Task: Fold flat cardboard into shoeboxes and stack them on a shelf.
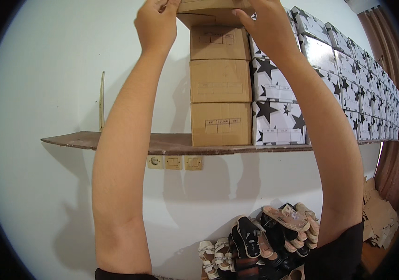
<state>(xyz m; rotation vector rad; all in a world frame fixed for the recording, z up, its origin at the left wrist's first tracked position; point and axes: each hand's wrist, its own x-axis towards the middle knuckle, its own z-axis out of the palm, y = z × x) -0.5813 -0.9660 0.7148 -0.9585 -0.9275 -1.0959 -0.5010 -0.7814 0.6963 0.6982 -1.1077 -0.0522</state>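
Both my arms reach up to a brown cardboard box at the top edge of the view. My left hand grips its left side, with the fingertips partly cut off by the frame. On the right side of the box, my right hand has its thumb pressed against the front. The underside of the box shows, and its upper part lies out of view. Directly below is a stack of brown cardboard boxes. Whether the held box touches the stack, I cannot tell.
A brown wall shelf carries the stack and rows of white star-patterned boxes to the right. A thin curved stick stands left. Below are a socket and switches, piled sandals, flattened cardboard and a brown curtain.
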